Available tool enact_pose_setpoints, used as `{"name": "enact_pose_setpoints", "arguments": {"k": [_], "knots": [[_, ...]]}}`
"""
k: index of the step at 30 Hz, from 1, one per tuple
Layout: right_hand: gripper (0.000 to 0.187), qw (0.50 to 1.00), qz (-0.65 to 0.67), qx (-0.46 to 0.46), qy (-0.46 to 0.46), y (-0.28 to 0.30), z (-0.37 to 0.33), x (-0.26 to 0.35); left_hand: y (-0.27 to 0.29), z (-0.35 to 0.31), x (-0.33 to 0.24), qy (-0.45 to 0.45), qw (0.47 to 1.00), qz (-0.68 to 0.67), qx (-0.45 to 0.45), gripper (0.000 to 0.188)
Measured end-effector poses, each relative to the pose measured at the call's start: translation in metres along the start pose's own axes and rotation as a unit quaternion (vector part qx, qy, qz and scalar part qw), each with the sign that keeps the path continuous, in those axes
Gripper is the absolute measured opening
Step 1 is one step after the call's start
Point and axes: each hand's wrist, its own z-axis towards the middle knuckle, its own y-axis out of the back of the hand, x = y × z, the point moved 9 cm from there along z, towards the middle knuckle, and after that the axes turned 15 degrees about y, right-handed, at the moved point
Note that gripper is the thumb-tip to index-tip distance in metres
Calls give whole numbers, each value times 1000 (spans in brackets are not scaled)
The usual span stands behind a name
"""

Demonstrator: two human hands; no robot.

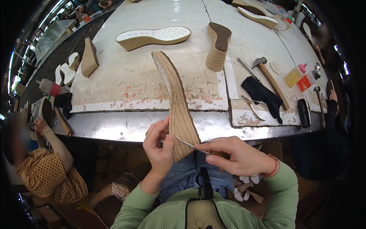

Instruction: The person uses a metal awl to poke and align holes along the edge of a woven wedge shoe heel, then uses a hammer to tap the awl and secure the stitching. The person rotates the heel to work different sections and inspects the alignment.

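Observation:
An espadrille wedge sole [178, 91], its side wrapped in tan braided rope, stands tilted up before me at the table's front edge. Around its lower, thick end my left hand [159, 147] is closed, with the thumb on the rope side. A slim pointed metal tool [187, 143] is pinched in my right hand [240, 152]. The tip reaches the rope surface beside my left thumb; whether it goes under a strand I cannot tell. Most of the tool's handle is hidden by my right fingers.
More wedge soles [89, 59] lie across the worn table [122, 84]. At the right are a hammer [271, 80], pincers [252, 108], black cloth [263, 93], a yellow glue bottle [294, 76] and a black brush [304, 112]. A co-worker [51, 168] sits at my left.

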Motion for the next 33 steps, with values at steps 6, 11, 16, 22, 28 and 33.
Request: {"name": "enact_pose_setpoints", "arguments": {"k": [6, 11, 16, 22, 28, 33], "knots": [[40, 991, -124, 34, 37, 1, 6, 13, -1, -1, 4, 13, 1000, -10, -16, 41], [42, 957, -258, 132, 6, -8, 12, 20, -2, -3, -1, -21, 999, 7, -24, 43], [40, 974, -181, 112, 72, 2, 20, 17, -3, 0, -1, -23, 1000, -2, -16, 41], [42, 997, -25, 68, 2, -2, -12, 2, -2, 2, 5, -23, 1000, 3, -5, 42], [38, 971, -141, -176, 76, 74, -46, 57, -2, 4, 7, 59, 991, -98, 73, 35], [39, 762, -155, -531, 338, 159, -106, 175, 13, 12, 11, 117, 977, -116, 135, 31]]}}
